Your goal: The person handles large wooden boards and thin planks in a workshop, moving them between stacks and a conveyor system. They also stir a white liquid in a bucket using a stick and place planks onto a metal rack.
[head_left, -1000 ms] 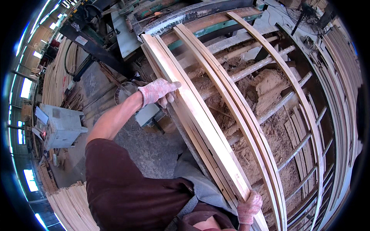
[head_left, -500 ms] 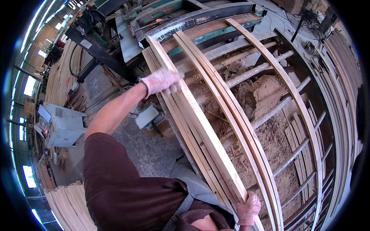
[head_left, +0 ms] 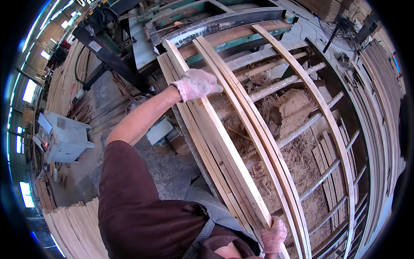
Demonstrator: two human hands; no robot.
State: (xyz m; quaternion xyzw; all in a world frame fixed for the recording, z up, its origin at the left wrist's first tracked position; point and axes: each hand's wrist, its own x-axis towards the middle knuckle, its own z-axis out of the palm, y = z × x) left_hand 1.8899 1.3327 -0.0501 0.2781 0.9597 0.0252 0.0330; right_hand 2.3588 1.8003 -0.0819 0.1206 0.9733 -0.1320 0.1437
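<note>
A long pale wooden plank (head_left: 224, 146) lies on top of a stack of similar planks (head_left: 202, 142), running from the far machine toward me. My left hand (head_left: 197, 83), in a pinkish knit glove, rests on the plank's far part with the fingers curled over its edge. My right hand (head_left: 273, 235), gloved the same way, grips the plank's near end close to my body. To the right, further thin strips (head_left: 258, 129) lie side by side on a roller frame.
A metal roller frame (head_left: 327, 116) heaped with sawdust lies to the right. A green and black machine (head_left: 142, 30) stands at the far end. A grey box (head_left: 64, 136) sits at left, stacked boards (head_left: 77, 228) at lower left, a fan (head_left: 345, 26) at upper right.
My left hand has slid farther along the plank, away from me, with the arm stretching out. My right hand stays at the near end.
</note>
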